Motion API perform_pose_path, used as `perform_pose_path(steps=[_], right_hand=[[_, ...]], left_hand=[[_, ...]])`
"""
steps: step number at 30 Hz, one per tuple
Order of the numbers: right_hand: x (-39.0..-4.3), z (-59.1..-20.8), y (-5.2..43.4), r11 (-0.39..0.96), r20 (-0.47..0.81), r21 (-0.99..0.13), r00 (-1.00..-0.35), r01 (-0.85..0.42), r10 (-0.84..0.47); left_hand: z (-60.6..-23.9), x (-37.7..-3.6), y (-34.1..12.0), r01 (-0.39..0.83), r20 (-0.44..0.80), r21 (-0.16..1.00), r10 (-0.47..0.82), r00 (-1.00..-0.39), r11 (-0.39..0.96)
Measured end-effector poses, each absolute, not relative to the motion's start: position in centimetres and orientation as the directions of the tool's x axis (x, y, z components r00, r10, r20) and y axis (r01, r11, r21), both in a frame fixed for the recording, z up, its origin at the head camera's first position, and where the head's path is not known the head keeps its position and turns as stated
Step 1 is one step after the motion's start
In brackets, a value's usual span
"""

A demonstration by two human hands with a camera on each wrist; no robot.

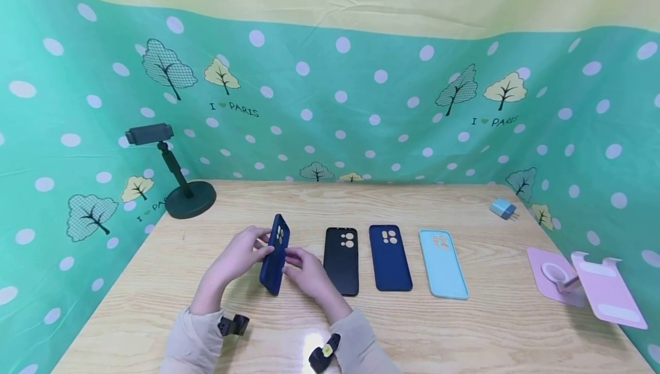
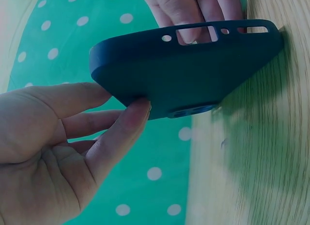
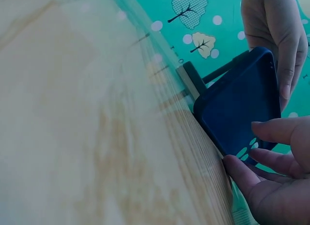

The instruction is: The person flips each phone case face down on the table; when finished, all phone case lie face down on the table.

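Observation:
A dark blue phone case [image 1: 275, 256] is tilted up on its edge above the wooden table, left of the other cases. My left hand [image 1: 242, 256] pinches one long side of it between thumb and fingers. On the opposite side, my right hand [image 1: 307, 274] has its thumb at the case's edge and its fingertips over the hollow inside, near the camera holes. The left wrist view shows the end of the phone case [image 2: 160, 65] with its port cutouts, and right-hand fingers [image 2: 179, 12] behind it.
To the right lie a black phone case [image 1: 340, 265], another dark blue phone case [image 1: 390, 259] and a light blue phone case [image 1: 444, 265] in a row. A black stand [image 1: 189, 199] is back left. A blue charger plug [image 1: 502, 208] and pink phone stand [image 1: 557, 279] are at right.

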State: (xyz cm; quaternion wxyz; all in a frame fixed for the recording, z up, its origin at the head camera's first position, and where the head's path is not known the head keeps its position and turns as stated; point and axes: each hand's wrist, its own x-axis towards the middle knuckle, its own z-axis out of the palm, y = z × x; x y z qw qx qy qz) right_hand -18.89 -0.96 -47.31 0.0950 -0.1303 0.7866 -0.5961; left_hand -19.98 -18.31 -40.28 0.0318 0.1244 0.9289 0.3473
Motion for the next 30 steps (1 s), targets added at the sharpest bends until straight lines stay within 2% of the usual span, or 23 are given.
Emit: perform_pose_path(steps=[8, 14, 24, 30], right_hand=[[-19.0, -47.2, -0.9, 0.178, 0.013, -0.981, -0.953, -0.070, -0.301], [-19.1, -47.1, -0.8, 0.130, -0.019, -0.991, -0.965, -0.016, -0.262], [-19.2, -46.3, -0.9, -0.091, -0.001, -0.996, -0.971, 0.023, -0.238], [-19.0, -46.0, -0.9, -0.127, 0.006, -0.992, -0.968, 0.027, -0.249]], left_hand=[[-40.4, -20.0, -18.0, 0.189, 0.021, 0.729, 0.254, -0.967, 0.658], [-40.6, -20.0, -18.0, 0.174, 0.009, 0.738, 0.248, -0.969, 0.652], [-40.7, -20.1, -17.8, 0.169, -0.006, 0.746, 0.260, -0.966, 0.644], [-41.0, -20.1, -17.7, 0.142, -0.045, 0.776, 0.279, -0.959, 0.615]])
